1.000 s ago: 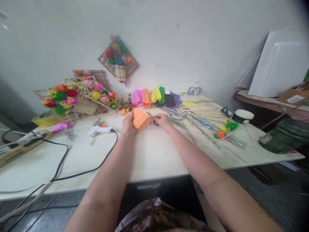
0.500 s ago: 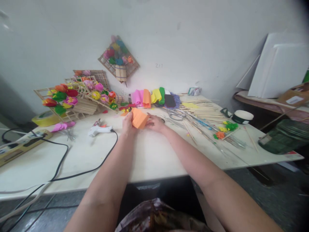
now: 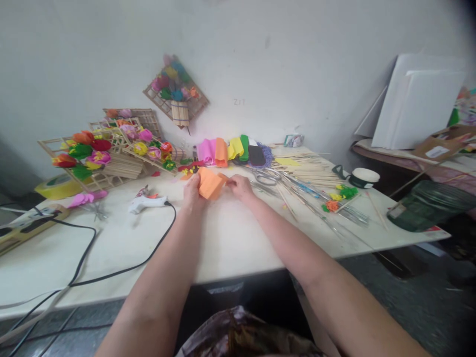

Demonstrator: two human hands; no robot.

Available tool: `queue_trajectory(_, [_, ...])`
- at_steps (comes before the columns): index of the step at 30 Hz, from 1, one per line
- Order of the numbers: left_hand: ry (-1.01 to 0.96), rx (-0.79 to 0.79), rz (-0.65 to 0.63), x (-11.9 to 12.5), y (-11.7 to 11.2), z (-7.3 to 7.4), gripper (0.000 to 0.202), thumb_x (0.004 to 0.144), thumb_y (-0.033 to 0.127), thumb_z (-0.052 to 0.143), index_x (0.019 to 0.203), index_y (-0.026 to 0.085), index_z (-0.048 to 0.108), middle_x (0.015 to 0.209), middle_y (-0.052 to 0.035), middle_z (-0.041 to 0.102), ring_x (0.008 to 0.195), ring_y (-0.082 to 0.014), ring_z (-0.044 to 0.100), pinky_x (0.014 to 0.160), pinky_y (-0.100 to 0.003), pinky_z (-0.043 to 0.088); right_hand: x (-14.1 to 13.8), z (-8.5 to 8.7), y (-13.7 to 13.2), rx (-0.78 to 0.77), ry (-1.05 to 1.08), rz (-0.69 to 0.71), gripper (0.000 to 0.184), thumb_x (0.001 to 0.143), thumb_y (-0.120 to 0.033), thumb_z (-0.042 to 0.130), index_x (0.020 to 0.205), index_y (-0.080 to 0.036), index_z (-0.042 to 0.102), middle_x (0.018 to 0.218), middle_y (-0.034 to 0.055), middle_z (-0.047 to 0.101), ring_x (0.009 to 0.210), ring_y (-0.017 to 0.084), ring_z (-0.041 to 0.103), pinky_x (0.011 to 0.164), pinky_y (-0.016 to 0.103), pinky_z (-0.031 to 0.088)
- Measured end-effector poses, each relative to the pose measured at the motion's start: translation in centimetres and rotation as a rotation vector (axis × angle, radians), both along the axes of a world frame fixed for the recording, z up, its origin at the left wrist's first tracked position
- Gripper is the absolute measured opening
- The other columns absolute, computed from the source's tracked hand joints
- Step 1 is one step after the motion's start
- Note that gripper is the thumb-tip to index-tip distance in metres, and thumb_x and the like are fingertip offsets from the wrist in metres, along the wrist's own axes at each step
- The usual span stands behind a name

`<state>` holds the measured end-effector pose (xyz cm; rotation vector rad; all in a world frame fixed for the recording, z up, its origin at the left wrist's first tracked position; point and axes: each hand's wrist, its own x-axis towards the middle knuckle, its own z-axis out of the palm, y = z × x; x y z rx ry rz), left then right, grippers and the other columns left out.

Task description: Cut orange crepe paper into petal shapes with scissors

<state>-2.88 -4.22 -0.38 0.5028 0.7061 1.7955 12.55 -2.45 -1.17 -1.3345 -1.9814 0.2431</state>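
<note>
A folded piece of orange crepe paper (image 3: 211, 184) is held up over the middle of the white table. My left hand (image 3: 192, 192) grips its left side, thumb on the near face. At the right edge of the paper, my right hand (image 3: 241, 188) has its fingertips pinched on a raised flap. Just beyond the hands lie folded strips of crepe paper, among them a pink one (image 3: 206, 151), an orange one (image 3: 221, 152) and a green one (image 3: 244, 147). Scissors (image 3: 266, 177) rest to the right of my right hand.
A white hot glue gun (image 3: 147, 202) with a black cord (image 3: 163, 244) lies on the left. Behind it stand bamboo frames with paper flowers (image 3: 87, 151). Thin sticks (image 3: 308, 171) spread across the right, near a dark green jar (image 3: 427, 206). A power strip (image 3: 31, 228) sits far left.
My right hand has drawn a flap of the orange crepe paper out to the right. My left hand keeps its hold. The whole view has shifted slightly.
</note>
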Motion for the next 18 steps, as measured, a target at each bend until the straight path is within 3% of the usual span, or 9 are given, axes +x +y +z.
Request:
queue_trajectory(4, [0.01,-0.031,-0.01,0.2,-0.1,0.1,0.007,0.074,0.021,0.065,0.076,0.016,0.061,0.071,-0.0031,0.067,0.064,-0.0158,0.065,0.065,-0.028,0.054,1.1,0.4,0.4,0.061,0.129,-0.055,0.028,0.079,-0.013,0.052,0.101,-0.019,0.067,0.105,0.0051,0.067,0.097,0.016,0.061,0.085,0.027,0.044])
queue_trajectory(9, [0.026,-0.013,-0.048,0.4,-0.3,0.2,0.007,0.075,0.021,0.063,0.077,0.015,0.062,0.07,-0.0039,0.067,0.063,-0.0159,0.064,0.064,-0.028,0.054,3.1,1.3,0.7,0.155,0.185,-0.168,0.02,0.08,-0.017,0.049,0.083,-0.015,0.069,0.097,0.0093,0.065,0.093,0.017,0.059,0.082,0.026,0.044])
queue_trajectory(11, [0.026,-0.012,-0.051,0.4,-0.4,0.2,0.005,0.076,0.02,0.062,0.076,0.015,0.062,0.069,-0.0039,0.067,0.062,-0.0154,0.064,0.063,-0.027,0.054,4.3,1.8,0.8,0.175,0.185,-0.271,0.021,0.082,-0.02,0.048,0.081,-0.014,0.068,0.102,0.0109,0.063,0.092,0.017,0.058,0.08,0.026,0.043])
queue_trajectory(14, [0.031,-0.012,-0.043,0.4,-0.4,0.2,0.005,0.075,0.019,0.063,0.075,0.015,0.062,0.07,-0.0036,0.067,0.062,-0.0151,0.064,0.064,-0.027,0.054,6.6,2.5,0.7,0.118,0.153,-0.472,0.029,0.087,-0.029,0.041,0.083,-0.016,0.066,0.085,0.0095,0.064,0.086,0.019,0.058,0.077,0.028,0.042])
queue_trajectory(18, [0.036,-0.028,-0.033,0.5,-0.4,0.2,0.006,0.074,0.021,0.065,0.074,0.015,0.062,0.068,-0.0029,0.066,0.062,-0.0156,0.064,0.065,-0.028,0.054,10.1,3.2,0.1,0.198,0.165,-0.832,0.034,0.09,-0.027,0.031,0.091,-0.016,0.064,0.091,0.0117,0.063,0.087,0.022,0.056,0.077,0.033,0.041])
